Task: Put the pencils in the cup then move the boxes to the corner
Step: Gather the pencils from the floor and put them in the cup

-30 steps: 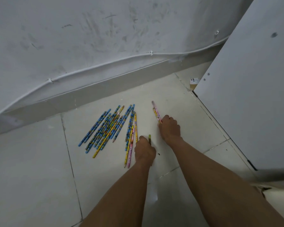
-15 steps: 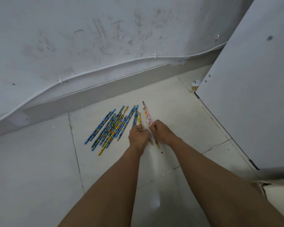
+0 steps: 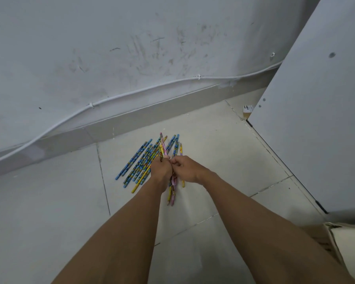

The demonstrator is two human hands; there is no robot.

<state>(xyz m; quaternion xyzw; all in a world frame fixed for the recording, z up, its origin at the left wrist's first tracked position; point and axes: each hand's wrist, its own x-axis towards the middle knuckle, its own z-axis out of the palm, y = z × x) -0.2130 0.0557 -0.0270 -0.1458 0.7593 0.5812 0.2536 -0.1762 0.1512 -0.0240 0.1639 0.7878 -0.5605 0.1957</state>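
1. A scuffed white-painted wall [image 3: 131,48] and a tall flat white panel [image 3: 316,130] hem in the pale tiled floor [image 3: 49,212]. A small brown cardboard box [image 3: 248,110] peeks out from behind the panel. Whether it is one of the boxes to be moved cannot be told.
2. Two bare forearms reach forward and down from the lower edge of the view and converge over the tiles, so that both hands work at one spot.
3. A loose spread of blue and yellow patterned pencils [image 3: 139,162] lies fanned on the floor near the skirting, just left of the hands. Most of them point the same way, which should make them easy to sweep together.
4. A gathered bundle of pink and yellow pencils [image 3: 163,146] stands out above and below the hands. They are held together, judging by the task, so that many can go into the cup in one trip.
5. The left hand [image 3: 161,171] is knuckles-up, its fingers wrapped around the bundle's middle like a fist.
6. The right hand [image 3: 184,169] is pressed against the left. Its curled fingertips pinch at the same bundle and appear to square it up.
7. The cup is out of view, and no pencil has been delivered yet.
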